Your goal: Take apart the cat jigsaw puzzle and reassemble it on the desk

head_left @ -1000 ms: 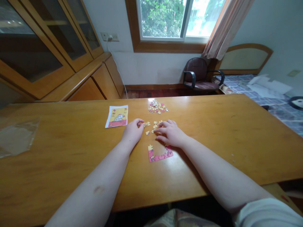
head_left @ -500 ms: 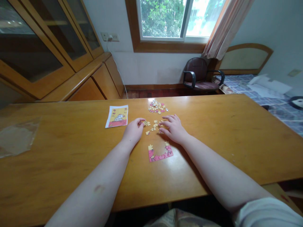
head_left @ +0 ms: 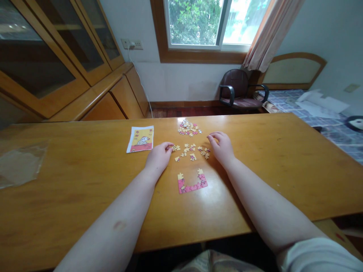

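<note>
My left hand rests on the wooden table, its fingers curled and the fingertips touching a yellow jigsaw piece. My right hand lies to the right of several loose pieces, fingers curled loosely, nothing visible in them. A partly joined pink and yellow puzzle border lies nearer me between my forearms. A bigger heap of pieces sits farther back. The reference picture card lies left of my left hand.
A clear plastic bag lies at the table's left end. Wooden cabinets with glass doors run along the left wall. A dark armchair stands under the window, and a bed with papers is at the right.
My right hand has slid right and farther back, off the loose pieces, which now lie uncovered. My left hand has barely moved.
</note>
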A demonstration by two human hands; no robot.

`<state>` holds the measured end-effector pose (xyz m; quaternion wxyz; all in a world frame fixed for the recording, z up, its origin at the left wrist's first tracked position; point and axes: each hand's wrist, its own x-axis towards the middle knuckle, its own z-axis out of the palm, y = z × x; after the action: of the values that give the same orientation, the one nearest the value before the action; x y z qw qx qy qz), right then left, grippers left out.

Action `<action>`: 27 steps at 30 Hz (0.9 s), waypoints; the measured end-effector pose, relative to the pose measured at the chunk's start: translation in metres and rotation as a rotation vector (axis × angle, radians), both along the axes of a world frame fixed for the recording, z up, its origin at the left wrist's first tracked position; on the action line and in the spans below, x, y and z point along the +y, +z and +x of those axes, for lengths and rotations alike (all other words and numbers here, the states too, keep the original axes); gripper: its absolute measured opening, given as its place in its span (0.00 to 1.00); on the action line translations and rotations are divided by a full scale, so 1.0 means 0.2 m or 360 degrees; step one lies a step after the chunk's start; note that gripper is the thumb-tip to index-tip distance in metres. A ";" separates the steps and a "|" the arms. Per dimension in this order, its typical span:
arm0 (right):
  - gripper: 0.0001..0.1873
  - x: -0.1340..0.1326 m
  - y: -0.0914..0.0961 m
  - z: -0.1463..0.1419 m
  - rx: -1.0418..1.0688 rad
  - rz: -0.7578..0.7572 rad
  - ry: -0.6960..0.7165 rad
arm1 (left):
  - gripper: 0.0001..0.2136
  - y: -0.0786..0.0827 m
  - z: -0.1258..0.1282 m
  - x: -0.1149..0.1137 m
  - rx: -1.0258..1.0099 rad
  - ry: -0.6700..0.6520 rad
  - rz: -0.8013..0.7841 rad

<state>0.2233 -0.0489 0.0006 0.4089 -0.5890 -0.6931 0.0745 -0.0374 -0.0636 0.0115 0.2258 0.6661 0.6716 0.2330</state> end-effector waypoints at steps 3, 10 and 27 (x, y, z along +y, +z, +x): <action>0.17 0.01 0.01 0.02 -0.0021 -0.0012 -0.0057 | 0.12 0.00 0.00 0.00 0.0041 0.0000 0.0014; 0.19 0.01 0.01 0.03 -0.0052 -0.0054 -0.0071 | 0.12 -0.01 -0.01 0.01 0.0165 0.0015 -0.0017; 0.20 -0.01 0.00 -0.01 -0.0170 -0.0147 0.0106 | 0.11 0.04 0.00 -0.01 0.0264 0.0088 0.0002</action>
<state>0.2207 -0.0505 0.0009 0.3410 -0.5870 -0.7289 0.0884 -0.0383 -0.0647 0.0202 0.1624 0.6645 0.7060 0.1835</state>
